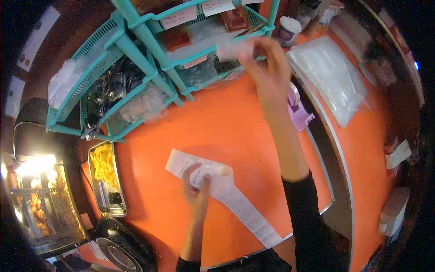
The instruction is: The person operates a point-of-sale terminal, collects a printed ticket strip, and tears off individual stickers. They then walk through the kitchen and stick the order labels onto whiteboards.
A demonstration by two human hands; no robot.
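My left hand [197,188] is closed on a long printed paper receipt [247,215], thumb and fingers pinching it near its folded upper end. The strip trails down and right toward the counter's front edge. Farther up, my right hand [272,68] is raised in front of the teal baskets. Between its fingertips is a small white paper slip [231,49], smeared by motion, so any print on it cannot be read. A lilac tape dispenser [299,111] stands just right of my right forearm.
Teal stacking baskets [136,54] holding plastic bags and packets line the back of the orange counter [149,181]. At left are a metal tray [124,199] of yellow food and a lit glass display case [45,208]. A clear plastic-wrapped pack [331,75] lies on the right ledge.
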